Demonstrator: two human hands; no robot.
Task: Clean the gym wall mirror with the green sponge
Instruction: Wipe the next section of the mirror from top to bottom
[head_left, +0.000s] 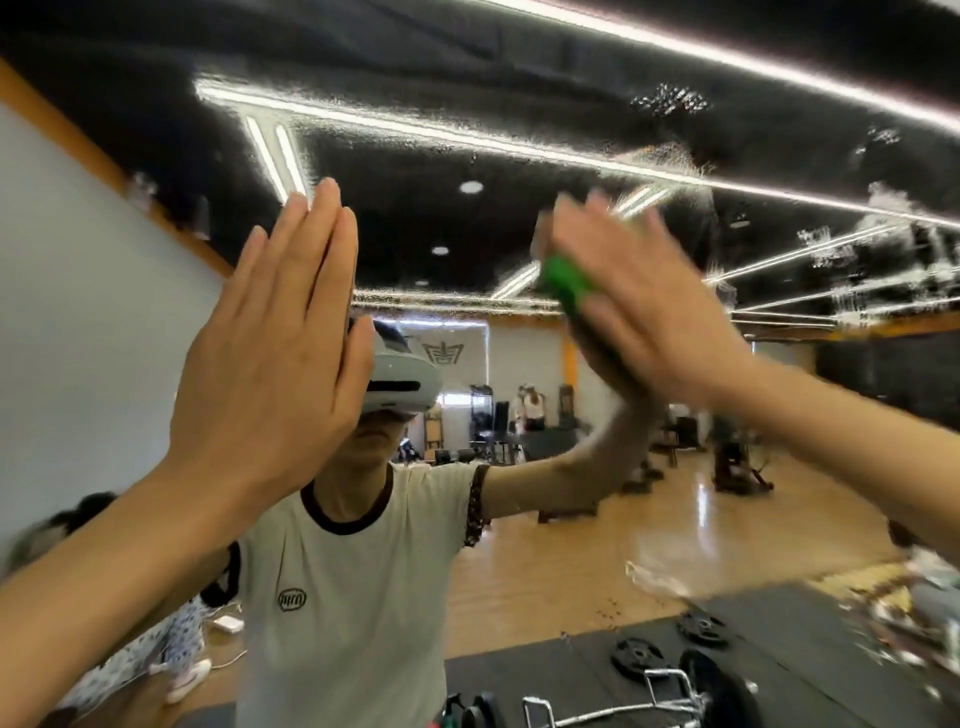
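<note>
- The green sponge is being pressed flat against the mirror near its upper edge by the right hand, fingers straight.
- The left hand, fingers straight and together, is being braced on the glass; fresh prints are probably being left.
- Foam streaks toward the upper right edge are possibly drying unwiped.

Glossy glass mirror with streaky residue; matt green sponge; shiny wooden floor.

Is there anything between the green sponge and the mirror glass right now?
Nothing visible. The right hand presses the green sponge flat against the mirror; the left hand rests on the glass well aside.
</note>
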